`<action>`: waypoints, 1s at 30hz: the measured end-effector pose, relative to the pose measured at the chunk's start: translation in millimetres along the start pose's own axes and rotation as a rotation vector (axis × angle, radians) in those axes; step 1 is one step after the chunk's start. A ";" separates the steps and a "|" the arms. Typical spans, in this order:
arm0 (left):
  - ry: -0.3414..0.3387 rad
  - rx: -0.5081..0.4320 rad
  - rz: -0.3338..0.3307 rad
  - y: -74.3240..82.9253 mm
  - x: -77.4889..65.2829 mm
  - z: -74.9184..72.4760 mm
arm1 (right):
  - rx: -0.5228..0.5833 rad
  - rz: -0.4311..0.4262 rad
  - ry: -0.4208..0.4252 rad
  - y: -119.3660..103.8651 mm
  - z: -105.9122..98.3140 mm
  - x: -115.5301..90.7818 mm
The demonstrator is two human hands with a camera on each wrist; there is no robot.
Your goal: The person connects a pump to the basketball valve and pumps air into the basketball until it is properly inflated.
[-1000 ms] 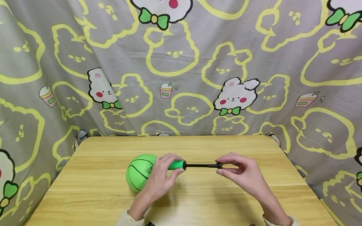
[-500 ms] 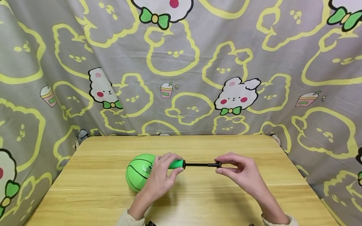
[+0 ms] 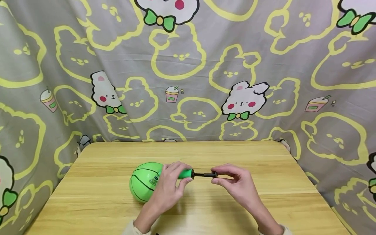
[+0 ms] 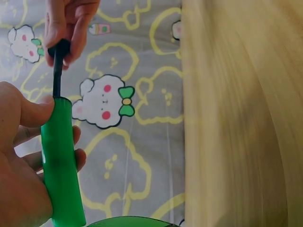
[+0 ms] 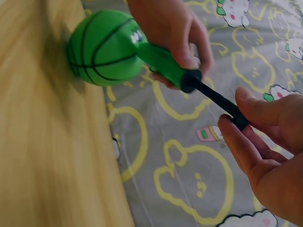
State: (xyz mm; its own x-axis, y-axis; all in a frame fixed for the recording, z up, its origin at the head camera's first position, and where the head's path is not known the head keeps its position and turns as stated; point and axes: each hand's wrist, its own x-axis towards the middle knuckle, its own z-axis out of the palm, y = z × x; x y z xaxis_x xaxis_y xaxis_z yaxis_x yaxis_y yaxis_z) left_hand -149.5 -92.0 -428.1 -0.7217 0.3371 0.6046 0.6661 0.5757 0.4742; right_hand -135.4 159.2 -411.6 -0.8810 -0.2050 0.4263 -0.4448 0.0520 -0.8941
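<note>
A green hand pump [image 4: 61, 161] lies level between my hands, one end against a green toy basketball [image 3: 144, 182] with black lines. My left hand [image 3: 168, 187] grips the pump's green barrel, its thumb along the near side. At the pump's black end, my right hand [image 3: 235, 184] pinches the handle between thumb and fingers. Part of the black rod [image 5: 215, 96] shows between barrel and handle. In the right wrist view the barrel's far end meets the ball; in the head view my left hand hides that joint.
A wooden table [image 3: 235, 153] lies beneath the hands. Behind it and at both sides hangs a grey curtain [image 3: 194, 85] printed with yellow outlines and white rabbits.
My right hand has moved left with the handle, pushing the rod further into the barrel, so less of it shows. The left hand and the ball stay nearly in place.
</note>
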 end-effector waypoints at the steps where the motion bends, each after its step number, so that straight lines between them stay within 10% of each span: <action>1: 0.000 0.004 0.003 0.4 -0.2 0.6 | -0.005 0.008 0.006 1.1 2.7 -0.6; 30: -0.039 -0.004 0.055 6.7 -2.1 5.5 | 0.036 -0.027 -0.036 8.7 28.0 -3.0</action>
State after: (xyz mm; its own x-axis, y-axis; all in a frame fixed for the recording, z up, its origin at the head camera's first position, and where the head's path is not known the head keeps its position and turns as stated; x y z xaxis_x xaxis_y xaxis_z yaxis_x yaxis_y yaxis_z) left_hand -144.6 -84.7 -429.8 -0.6904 0.3972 0.6047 0.7060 0.5524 0.4432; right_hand -132.1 132.8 -424.5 -0.8622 -0.2410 0.4456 -0.4615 0.0108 -0.8871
